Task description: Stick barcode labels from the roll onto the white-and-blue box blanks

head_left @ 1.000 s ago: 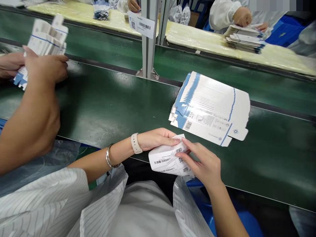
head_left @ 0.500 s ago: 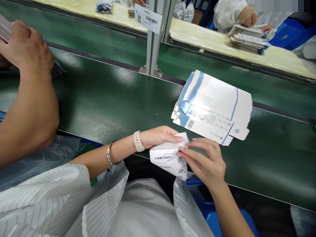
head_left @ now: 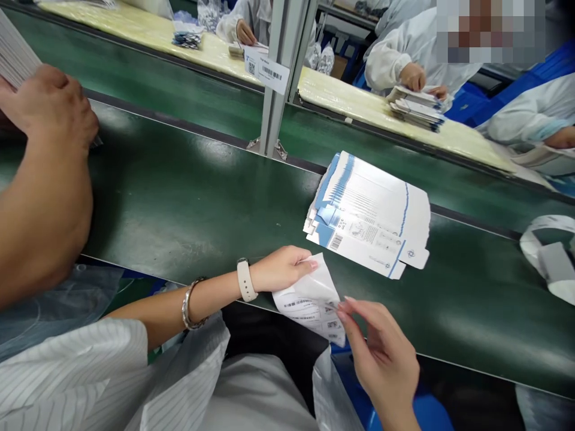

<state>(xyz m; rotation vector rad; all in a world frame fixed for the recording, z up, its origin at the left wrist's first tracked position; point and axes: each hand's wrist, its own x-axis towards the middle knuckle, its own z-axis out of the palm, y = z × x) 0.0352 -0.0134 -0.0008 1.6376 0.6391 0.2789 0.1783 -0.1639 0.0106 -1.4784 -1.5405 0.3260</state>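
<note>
My left hand [head_left: 285, 266], with a watch strap and a bracelet on its wrist, grips a curled strip of white barcode labels [head_left: 309, 299] by its upper end. The strip hangs down over the bench's near edge, printed with barcodes and square codes. At its right edge the thumb and fingertips of my right hand [head_left: 381, 350] are pinched together on a label; how much of that label has lifted is hard to see. Beyond my hands, a fanned stack of flat white-and-blue cartons [head_left: 368, 215] lies on the green bench.
A roll of white label strip [head_left: 543, 263] sits at the bench's right side. A metal post [head_left: 274, 102] with a barcode tag stands at the back edge. A co-worker's arm [head_left: 49, 173] reaches in at left, holding flat cartons. Other people handle cartons across the divider.
My right hand has moved down and slightly right along the strip's edge, drawing apart from my left hand. The strip's upper part has opened out. The view has shifted, bringing the label roll in.
</note>
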